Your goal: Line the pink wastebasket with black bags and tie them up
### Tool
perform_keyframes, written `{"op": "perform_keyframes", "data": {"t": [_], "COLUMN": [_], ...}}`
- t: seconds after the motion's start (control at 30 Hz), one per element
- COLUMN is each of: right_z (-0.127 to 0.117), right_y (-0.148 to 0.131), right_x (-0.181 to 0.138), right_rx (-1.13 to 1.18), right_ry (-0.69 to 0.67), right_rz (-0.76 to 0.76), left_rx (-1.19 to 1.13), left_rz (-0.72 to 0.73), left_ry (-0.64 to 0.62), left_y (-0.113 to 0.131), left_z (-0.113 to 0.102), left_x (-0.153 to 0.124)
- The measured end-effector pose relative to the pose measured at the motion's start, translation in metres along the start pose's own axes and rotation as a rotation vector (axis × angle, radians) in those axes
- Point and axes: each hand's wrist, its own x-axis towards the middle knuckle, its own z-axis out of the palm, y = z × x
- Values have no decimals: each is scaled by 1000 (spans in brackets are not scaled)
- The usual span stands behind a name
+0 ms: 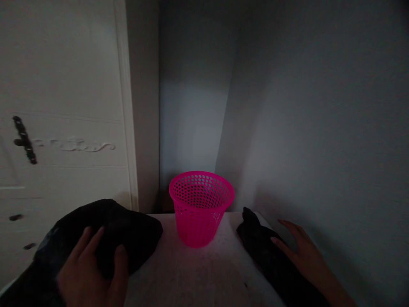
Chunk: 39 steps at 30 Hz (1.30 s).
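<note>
A bright pink perforated plastic basket (pixel 200 217) stands upright on the white table (pixel 191 277), between my two hands and touched by neither. At the lower left, my left hand (pixel 92 273) lies against a large black plastic bag (pixel 134 234), its fingers spread and slightly bent. On the right, my right hand (pixel 302 251) rests along a narrower bunched black plastic bag (pixel 265 247), with thumb and fingers apart. The contents of both bags are hidden, and so is the inside bottom of the basket.
A white cabinet door (pixel 73 94) with a dark metal handle (pixel 24 140) rises on the left. Plain grey walls (pixel 303 128) meet in a corner behind the table. A small dark speck (pixel 246 285) lies on the tabletop. The light is dim.
</note>
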Motion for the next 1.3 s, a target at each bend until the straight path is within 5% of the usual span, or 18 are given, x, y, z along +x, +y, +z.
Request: {"op": "perform_keyframes", "data": {"t": [0.17,0.37,0.5,0.63,0.83,0.9,1.0,1.13,1.3], "right_z": [20,52,49,13,-62,-81,-87,-55,4], "right_y": [7,4,22,9,-92,-133,-189,-251,-301], "right_x": [-18,-31,-19,18,85,115,166,221,224], "right_rx": [-139,-367,-183,110,428,539,570,541,303], "right_ry": [-343,-382,-163,234,771,849,719,352,-89], "right_rz": [-25,-37,68,155,19,-117,-312,-357,-471], "left_rx": [-96,-86,-158,-196,-257,-259,-249,-250,-396], "left_rz": [358,595,632,589,491,478,458,433,289], "left_ry": [-92,-147,-173,-218,-263,-269,-298,-307,-338], "left_y": [72,78,68,64,66,70,75,79,98], "left_z": [57,103,107,99,87,83,79,75,61], "left_x": [23,29,32,23,10,11,14,17,41]}}
